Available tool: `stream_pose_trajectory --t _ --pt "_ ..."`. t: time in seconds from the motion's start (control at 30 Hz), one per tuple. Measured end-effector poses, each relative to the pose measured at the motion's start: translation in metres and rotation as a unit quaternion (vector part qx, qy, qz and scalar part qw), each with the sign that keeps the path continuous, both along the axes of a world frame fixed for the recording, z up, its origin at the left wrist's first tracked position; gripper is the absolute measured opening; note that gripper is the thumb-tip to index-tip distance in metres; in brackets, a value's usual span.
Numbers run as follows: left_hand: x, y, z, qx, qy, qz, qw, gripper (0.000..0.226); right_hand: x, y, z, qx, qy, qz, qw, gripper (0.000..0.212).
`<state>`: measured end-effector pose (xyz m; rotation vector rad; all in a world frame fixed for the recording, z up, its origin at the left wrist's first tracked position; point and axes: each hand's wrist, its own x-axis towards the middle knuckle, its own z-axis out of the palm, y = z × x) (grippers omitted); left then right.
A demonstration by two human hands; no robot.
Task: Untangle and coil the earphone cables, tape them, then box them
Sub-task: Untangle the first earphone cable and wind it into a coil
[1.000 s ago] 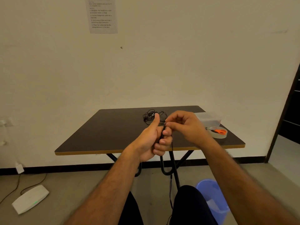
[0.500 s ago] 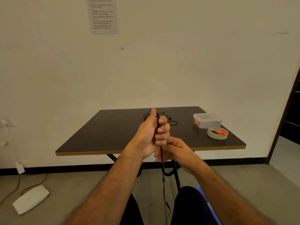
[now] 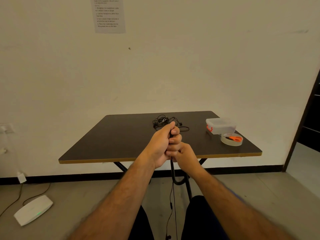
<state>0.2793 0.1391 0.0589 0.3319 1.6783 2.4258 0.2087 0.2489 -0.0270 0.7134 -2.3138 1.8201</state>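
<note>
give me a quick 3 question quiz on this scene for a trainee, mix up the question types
1. True or false: the scissors lie on top of the tape roll.
2. What does the left hand grip?
A. the clear box
B. the earphone cable
C. the tape roll
3. Fill in: the tangled pile of earphones lies on the ___.

Key
1. True; the orange-handled scissors rest across the roll, beside the clear box.
2. B; the earphone cable runs from the left fist past the right hand, which holds it just below, and hangs between the knees.
3. table.
</note>
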Motion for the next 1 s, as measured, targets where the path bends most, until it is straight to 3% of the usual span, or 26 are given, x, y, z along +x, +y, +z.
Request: stream_pose_trajectory --t 0.1,0.23,0.3,0.37,0.47,0.5,0.67,0.77,0.9,1.0 --pt "-0.002 0.002 -0.004 -0.023 -0.005 -0.005 1.000 0.045 -0.002 -0.005 -0.001 -0.020 -0.023 -0.006 1.000 0.031" --pt "-0.005 -0.001 -0.017 -0.062 -0.051 -0.007 0.997 0.045 0.000 0.003 -0.022 0.114 0.000 0.023 0.993 0.015" --pt "-0.006 -0.003 -0.029 -0.071 -0.075 -0.003 0.995 0.044 0.003 0.006 -0.025 0.157 -0.004 0.018 0.987 0.018" --pt "-0.007 -0.004 -0.035 -0.064 -0.086 0.003 0.994 0.044 0.001 0.006 -0.025 0.127 -0.028 0.003 0.991 0.032" --pt "-0.008 -0.004 -0.035 -0.054 -0.089 0.006 0.995 0.044 0.000 0.004 -0.022 0.133 -0.055 0.031 0.989 0.013" --pt "-0.008 -0.004 -0.034 -0.051 -0.088 0.004 0.995 0.044 -0.003 0.006 -0.025 0.141 -0.059 0.037 0.988 0.023" --pt "-0.010 -0.005 -0.019 -0.006 -0.050 0.009 0.999 0.045 0.004 0.014 -0.008 0.068 -0.074 0.083 0.992 0.022" --pt "-0.013 -0.007 -0.004 0.025 -0.019 0.018 0.999 0.047 0.009 0.010 0.002 0.079 -0.065 0.095 0.990 0.018" --pt "-0.020 -0.009 0.017 0.048 0.036 0.059 0.996 0.046 0.028 0.004 0.029 0.089 -0.032 0.134 0.987 0.032" --pt "-0.024 -0.012 0.034 0.044 0.083 0.103 0.990 0.045 0.039 0.005 0.048 0.093 -0.018 0.148 0.985 0.021"
